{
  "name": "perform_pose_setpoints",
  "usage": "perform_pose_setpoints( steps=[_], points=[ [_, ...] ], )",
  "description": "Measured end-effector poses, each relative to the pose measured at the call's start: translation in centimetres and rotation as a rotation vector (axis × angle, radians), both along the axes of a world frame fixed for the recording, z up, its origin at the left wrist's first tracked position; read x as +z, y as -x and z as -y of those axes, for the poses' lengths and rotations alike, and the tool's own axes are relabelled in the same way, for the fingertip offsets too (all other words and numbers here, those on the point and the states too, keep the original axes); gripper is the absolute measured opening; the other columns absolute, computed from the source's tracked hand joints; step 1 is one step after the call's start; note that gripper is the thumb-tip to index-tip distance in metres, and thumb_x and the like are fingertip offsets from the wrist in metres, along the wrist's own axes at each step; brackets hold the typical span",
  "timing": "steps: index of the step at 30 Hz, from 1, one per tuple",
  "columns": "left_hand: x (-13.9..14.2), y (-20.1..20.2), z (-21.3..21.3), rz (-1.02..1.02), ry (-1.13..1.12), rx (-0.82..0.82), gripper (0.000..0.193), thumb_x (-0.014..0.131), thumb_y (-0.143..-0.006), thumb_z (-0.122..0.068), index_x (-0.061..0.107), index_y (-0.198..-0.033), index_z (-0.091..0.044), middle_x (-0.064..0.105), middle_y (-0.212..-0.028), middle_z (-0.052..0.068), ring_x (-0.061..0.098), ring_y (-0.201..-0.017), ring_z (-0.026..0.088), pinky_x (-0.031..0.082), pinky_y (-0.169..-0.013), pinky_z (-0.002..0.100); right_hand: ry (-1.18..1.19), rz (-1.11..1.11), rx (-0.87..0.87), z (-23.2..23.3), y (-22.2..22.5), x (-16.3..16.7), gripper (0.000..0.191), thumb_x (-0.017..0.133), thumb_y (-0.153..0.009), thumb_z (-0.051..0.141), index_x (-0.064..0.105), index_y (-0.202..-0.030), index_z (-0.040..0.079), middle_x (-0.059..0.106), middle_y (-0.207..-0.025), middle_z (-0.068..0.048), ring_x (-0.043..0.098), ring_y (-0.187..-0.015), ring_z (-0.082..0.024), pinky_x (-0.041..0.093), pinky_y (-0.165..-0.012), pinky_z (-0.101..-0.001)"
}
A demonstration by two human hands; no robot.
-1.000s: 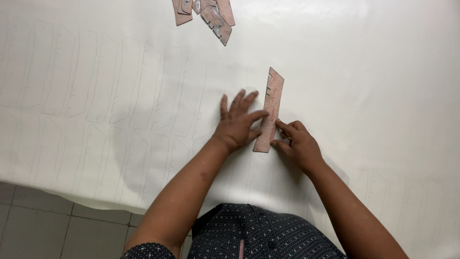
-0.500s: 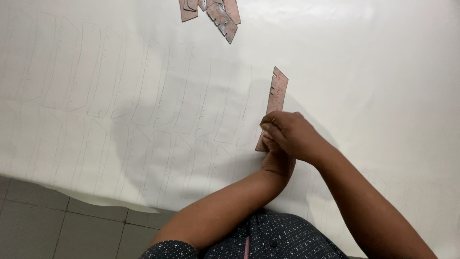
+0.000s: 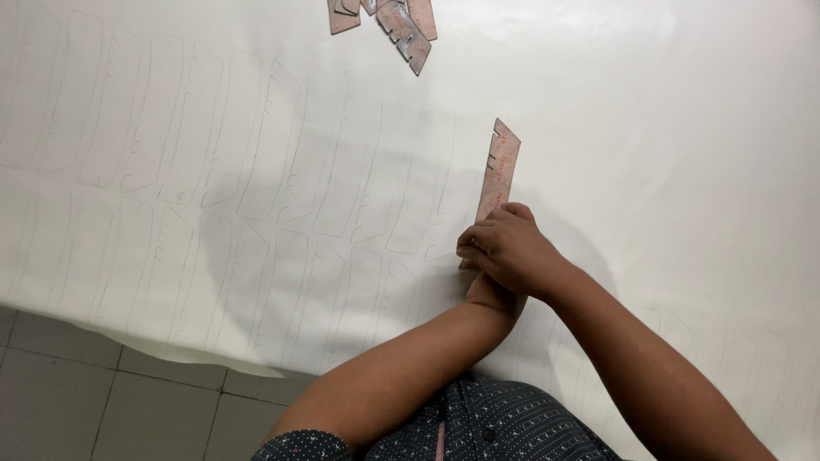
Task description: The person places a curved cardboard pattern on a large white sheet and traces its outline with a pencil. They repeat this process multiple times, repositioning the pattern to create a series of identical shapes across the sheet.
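My right hand (image 3: 506,249) lies curled, fingers together, on the near end of a long, flat pinkish-brown template (image 3: 497,172) with small notches along its left edge; my left hand (image 3: 491,294) is tucked beneath it, and I cannot tell whether it is gripping. The template lies flat at centre right on smooth white sheet material (image 3: 666,137), which covers the counter and bears rows of faint traced outlines of similar shape. More flat pieces (image 3: 389,19) of like colour lie overlapped at the far edge, well apart; grey floor tiles (image 3: 68,401) show near left.

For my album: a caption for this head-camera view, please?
Right hand crossed over left hand, pressing pink template on white sheet.
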State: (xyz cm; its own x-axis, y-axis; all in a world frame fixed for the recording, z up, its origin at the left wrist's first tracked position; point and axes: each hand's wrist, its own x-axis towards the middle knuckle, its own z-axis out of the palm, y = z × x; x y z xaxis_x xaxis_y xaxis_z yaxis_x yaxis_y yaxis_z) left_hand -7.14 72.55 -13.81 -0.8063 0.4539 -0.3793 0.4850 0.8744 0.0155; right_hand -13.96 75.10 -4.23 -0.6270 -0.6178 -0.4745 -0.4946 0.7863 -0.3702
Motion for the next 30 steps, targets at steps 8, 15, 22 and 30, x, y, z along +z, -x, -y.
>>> perform_pose_setpoints(
  steps=[8, 15, 22, 30],
  points=[
    [-1.9, 1.3, -0.2, -0.226, 0.115, 0.144, 0.051, 0.057, -0.095, -0.018, 0.054, -0.137, 0.012, 0.044, -0.151, 0.036, 0.06, -0.11, 0.04, 0.055, -0.08, 0.042, 0.233, -0.398, -0.149, -1.5, 6.8, -0.5, 0.017, 0.062, -0.101, 0.022, 0.077, -0.1, 0.013, 0.075, -0.086, -0.002, 0.066, -0.09, -0.02, 0.031, -0.112, -0.0437],
    [-0.4, 5.5, 1.8, 0.163, -0.735, 0.893, 0.069, 0.044, -0.102, -0.022, 0.014, -0.159, 0.002, 0.025, -0.166, 0.021, 0.059, -0.119, 0.04, 0.053, -0.097, 0.047, 0.237, -0.412, -0.195, -1.9, 8.2, -0.4, 0.016, 0.063, -0.102, 0.019, 0.076, -0.1, 0.01, 0.074, -0.082, -0.004, 0.066, -0.082, -0.022, 0.033, -0.111, -0.0447],
    [3.8, 6.5, 3.8, 0.302, -0.736, 0.912, 0.069, 0.04, -0.103, -0.023, 0.009, -0.162, -0.006, 0.02, -0.168, 0.012, 0.059, -0.118, 0.041, 0.053, -0.097, 0.048, 0.374, -0.374, -0.229, -1.3, 9.3, -0.7, 0.012, 0.07, -0.096, 0.016, 0.078, -0.096, 0.007, 0.075, -0.083, -0.006, 0.065, -0.071, -0.027, 0.05, -0.083, -0.0404],
    [4.5, 7.0, 4.4, 0.371, -0.738, 0.901, 0.071, 0.041, -0.1, -0.022, 0.008, -0.161, -0.009, 0.012, -0.171, 0.006, 0.063, -0.11, 0.04, 0.056, -0.092, 0.049, 0.432, -0.481, -0.241, -1.4, 10.0, -1.5, 0.014, 0.069, -0.098, 0.016, 0.076, -0.097, 0.003, 0.073, -0.078, -0.009, 0.066, -0.075, -0.028, 0.053, -0.076, -0.0391]
  ],
)
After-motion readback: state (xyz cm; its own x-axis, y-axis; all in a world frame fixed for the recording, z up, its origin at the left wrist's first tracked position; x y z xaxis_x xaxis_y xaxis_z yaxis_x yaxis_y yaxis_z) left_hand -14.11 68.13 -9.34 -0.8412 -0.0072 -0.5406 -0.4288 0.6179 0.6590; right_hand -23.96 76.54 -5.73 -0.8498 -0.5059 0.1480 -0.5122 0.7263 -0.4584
